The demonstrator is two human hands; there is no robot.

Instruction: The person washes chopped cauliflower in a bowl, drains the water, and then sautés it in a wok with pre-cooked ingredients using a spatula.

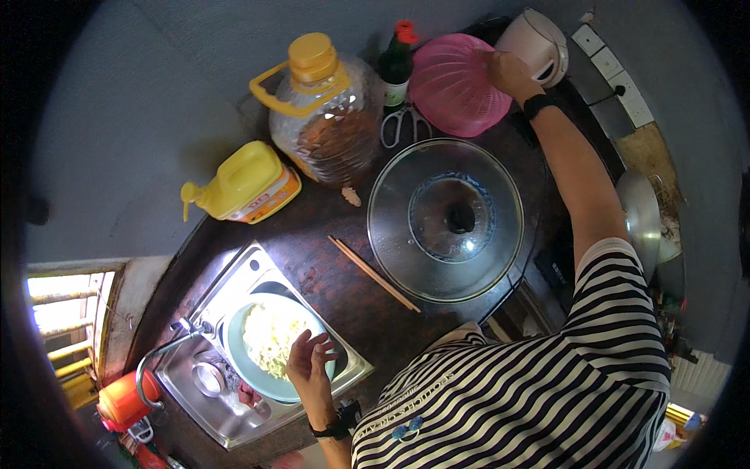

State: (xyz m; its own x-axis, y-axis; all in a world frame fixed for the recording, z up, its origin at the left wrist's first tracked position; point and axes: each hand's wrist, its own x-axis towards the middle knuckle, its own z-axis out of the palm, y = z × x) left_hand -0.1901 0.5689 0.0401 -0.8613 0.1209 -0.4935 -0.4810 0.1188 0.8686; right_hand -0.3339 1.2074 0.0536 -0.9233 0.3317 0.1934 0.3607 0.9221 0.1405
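My right hand (511, 73) is at the far end of the counter, its fingers on the edge of a pink plastic colander (454, 88). The colander leans up near the wall, and my fingertips are partly hidden against it. Over the sink, my left hand (310, 357) holds nothing, with its fingers apart and slightly curled. Beneath it a light blue basin (234, 337) sits on the sink, heaped with pale chopped vegetable (269, 343). A glass lid (392, 258) with a black knob lies between my hands, over a blue-patterned dish.
Wooden chopsticks (375, 274) lie beside the lid. Along the wall stand a yellow detergent jug (249, 179), a large clear jug (328, 117), a green bottle (398, 64), scissors (404, 126) and a pale pitcher (533, 44). A faucet (143, 375) arches over the steel sink (222, 422).
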